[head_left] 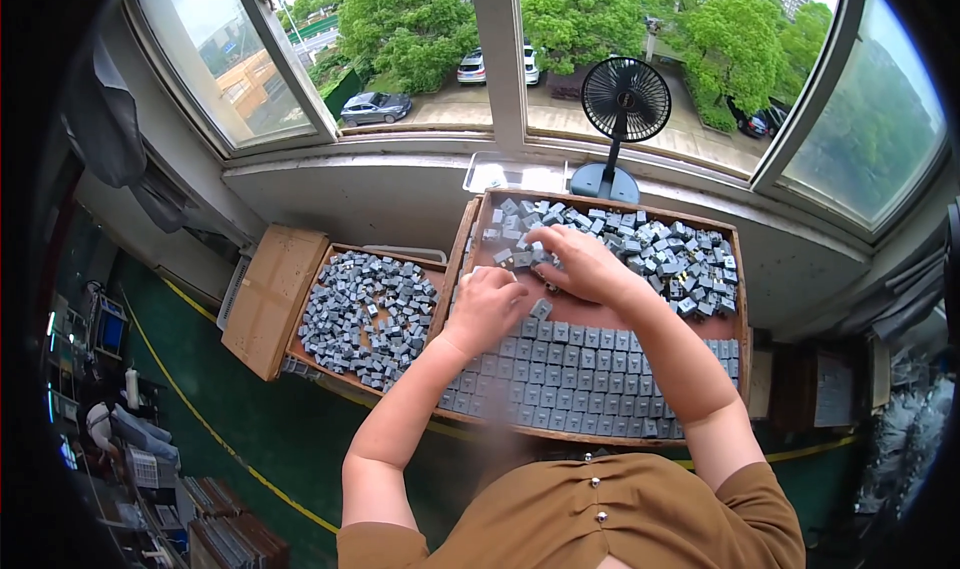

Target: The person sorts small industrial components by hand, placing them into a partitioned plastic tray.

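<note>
Head view: a large wooden tray (745,269) holds a loose heap of small grey blocks (665,249) at its far end and neat rows of the same blocks (580,374) at its near end, the rows running left to right. The left hand (487,304) is clenched just above the rows; what it holds cannot be told. The right hand (580,259) presses curled fingers into the heap. A smaller wooden tray (300,344) on the left holds more loose blocks, a brown cardboard sheet (270,294) beside it.
</note>
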The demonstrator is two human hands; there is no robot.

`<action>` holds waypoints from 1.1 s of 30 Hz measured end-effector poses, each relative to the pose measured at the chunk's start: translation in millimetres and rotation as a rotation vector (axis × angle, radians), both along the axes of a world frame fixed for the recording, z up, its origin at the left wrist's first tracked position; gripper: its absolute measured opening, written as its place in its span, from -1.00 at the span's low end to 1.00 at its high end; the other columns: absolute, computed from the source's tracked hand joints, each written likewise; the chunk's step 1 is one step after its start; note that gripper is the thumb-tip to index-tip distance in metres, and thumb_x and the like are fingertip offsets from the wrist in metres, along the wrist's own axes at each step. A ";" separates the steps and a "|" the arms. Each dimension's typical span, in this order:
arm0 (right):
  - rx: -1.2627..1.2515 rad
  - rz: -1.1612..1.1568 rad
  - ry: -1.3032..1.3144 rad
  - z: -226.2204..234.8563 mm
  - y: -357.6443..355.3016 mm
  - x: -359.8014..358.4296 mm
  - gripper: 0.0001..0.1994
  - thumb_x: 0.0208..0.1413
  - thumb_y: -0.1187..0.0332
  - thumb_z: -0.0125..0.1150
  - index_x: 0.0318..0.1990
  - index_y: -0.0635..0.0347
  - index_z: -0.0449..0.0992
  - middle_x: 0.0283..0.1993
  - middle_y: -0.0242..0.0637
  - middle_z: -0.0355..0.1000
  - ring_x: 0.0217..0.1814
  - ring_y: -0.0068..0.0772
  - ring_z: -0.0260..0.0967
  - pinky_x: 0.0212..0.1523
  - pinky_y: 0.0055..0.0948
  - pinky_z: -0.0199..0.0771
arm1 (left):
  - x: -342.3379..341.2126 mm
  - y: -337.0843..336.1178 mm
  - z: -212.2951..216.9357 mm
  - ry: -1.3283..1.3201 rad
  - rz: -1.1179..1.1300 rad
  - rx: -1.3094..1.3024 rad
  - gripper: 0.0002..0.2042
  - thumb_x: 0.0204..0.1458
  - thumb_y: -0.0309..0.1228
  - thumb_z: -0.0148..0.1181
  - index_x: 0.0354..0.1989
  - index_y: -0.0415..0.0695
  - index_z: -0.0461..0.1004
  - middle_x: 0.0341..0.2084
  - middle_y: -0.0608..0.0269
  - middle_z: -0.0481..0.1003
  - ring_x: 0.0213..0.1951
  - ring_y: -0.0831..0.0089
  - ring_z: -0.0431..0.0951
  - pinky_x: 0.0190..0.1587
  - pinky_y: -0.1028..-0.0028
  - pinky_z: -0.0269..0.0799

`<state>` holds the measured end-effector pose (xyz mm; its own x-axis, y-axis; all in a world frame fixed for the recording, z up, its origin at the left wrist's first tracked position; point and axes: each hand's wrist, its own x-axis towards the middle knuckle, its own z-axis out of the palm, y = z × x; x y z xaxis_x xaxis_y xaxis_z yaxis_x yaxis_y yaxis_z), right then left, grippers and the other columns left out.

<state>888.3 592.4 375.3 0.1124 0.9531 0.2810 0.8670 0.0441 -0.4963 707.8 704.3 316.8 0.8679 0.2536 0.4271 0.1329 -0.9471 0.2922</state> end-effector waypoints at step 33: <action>-0.362 0.069 -0.325 -33.0 -38.1 -14.1 -0.79 0.09 0.22 0.17 -0.29 0.17 0.53 -0.29 -0.15 0.45 -0.25 -0.12 0.50 -0.25 -0.21 0.53 | 16.0 -18.2 -10.1 0.122 -0.055 -0.242 -0.75 0.01 -0.44 0.08 -0.12 -0.16 0.52 -0.14 0.15 0.48 -0.06 0.12 0.48 0.02 0.22 0.36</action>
